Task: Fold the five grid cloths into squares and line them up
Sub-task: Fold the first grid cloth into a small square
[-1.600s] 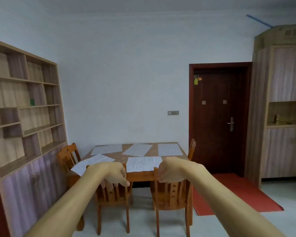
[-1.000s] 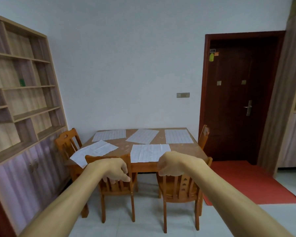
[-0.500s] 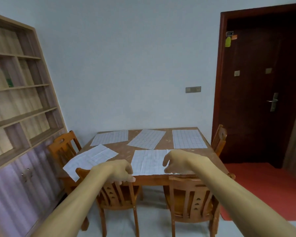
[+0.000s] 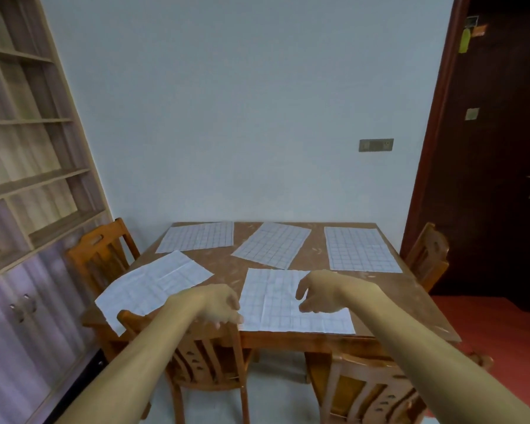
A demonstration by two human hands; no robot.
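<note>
Several white grid cloths lie flat and unfolded on a brown wooden table [image 4: 224, 269]. The near middle cloth [image 4: 276, 304] lies at the front edge. A near left cloth [image 4: 149, 286] hangs over the left corner. Along the back lie a far left cloth [image 4: 198, 237], a tilted far middle cloth [image 4: 273, 244] and a far right cloth [image 4: 360, 249]. My left hand [image 4: 214, 304] hovers at the near middle cloth's left edge, fingers loosely curled, holding nothing. My right hand [image 4: 318, 292] hovers over that cloth's right half, fingers spread, holding nothing.
Two wooden chairs stand between me and the table, the left one [image 4: 208, 359] under my left hand, the right one [image 4: 367, 390] below my right arm. More chairs stand at the left side [image 4: 100, 255] and right side [image 4: 429, 255]. Shelving [image 4: 28, 179] lines the left wall; a dark door [image 4: 496, 148] is at the right.
I have walked up to the table, which now fills the lower view. Both hands moved forward over the near middle cloth and my right hand's fingers opened.
</note>
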